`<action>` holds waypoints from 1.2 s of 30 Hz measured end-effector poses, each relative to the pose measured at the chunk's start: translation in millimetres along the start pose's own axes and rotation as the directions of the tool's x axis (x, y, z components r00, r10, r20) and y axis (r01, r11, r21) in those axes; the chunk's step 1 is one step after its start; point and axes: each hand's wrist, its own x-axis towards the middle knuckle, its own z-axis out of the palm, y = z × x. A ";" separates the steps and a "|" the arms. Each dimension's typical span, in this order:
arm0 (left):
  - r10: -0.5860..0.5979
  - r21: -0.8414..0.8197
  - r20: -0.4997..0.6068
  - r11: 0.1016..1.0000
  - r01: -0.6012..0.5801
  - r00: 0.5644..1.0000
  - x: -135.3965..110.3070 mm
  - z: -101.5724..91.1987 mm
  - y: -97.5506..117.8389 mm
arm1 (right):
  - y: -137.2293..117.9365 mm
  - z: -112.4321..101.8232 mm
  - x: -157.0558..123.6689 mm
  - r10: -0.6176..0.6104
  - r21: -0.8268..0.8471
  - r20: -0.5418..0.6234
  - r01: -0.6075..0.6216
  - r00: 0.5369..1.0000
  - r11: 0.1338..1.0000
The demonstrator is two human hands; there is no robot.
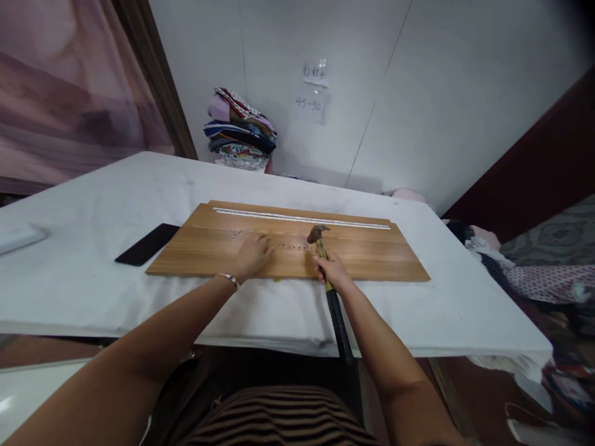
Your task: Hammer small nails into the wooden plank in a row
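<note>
Two bare hands work over a wooden board (372, 260) on a white-covered table (395, 316). The right hand (335, 271) has its fingers wrapped around a hammer (333, 303), gripping the upper part of the handle. The left hand (253, 254) lies palm down on the board, left of a short row of nails (292, 247); whether its fingers pinch anything, I cannot tell.

A stroke landing too far left could catch the fingertips, as they rest just beside the row. A glancing blow might bend a nail or dent the wood, since the nails stand close together and the head could strike a neighbour. The loose nails (237, 233) left of the hand might roll or scatter if the board shakes.

The hammer is above the right-hand end of the row; whether its head touches anything is unclear. Its long axis runs away from the person, the head at the far end and slightly left, the handle's butt coming back past the table's near edge. The claw seems to point right, the striking face left. The board's long axis runs left to right, across the hammer's.
</note>
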 end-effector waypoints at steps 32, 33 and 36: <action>-0.049 0.209 -0.009 0.977 0.050 0.999 -12.4 8.9 0.5 | 4.6 25.5 5.0 0.086 -0.017 -0.101 -0.088 0.991 0.996; -0.048 0.202 -0.008 0.978 0.048 0.999 -12.4 9.1 0.3 | 3.6 25.1 5.3 0.078 -0.010 -0.103 -0.080 0.992 0.997; -0.047 0.184 -0.005 0.982 0.047 0.999 -12.3 9.4 0.0 | 1.1 23.7 5.8 0.062 -0.011 -0.114 -0.063 0.992 0.998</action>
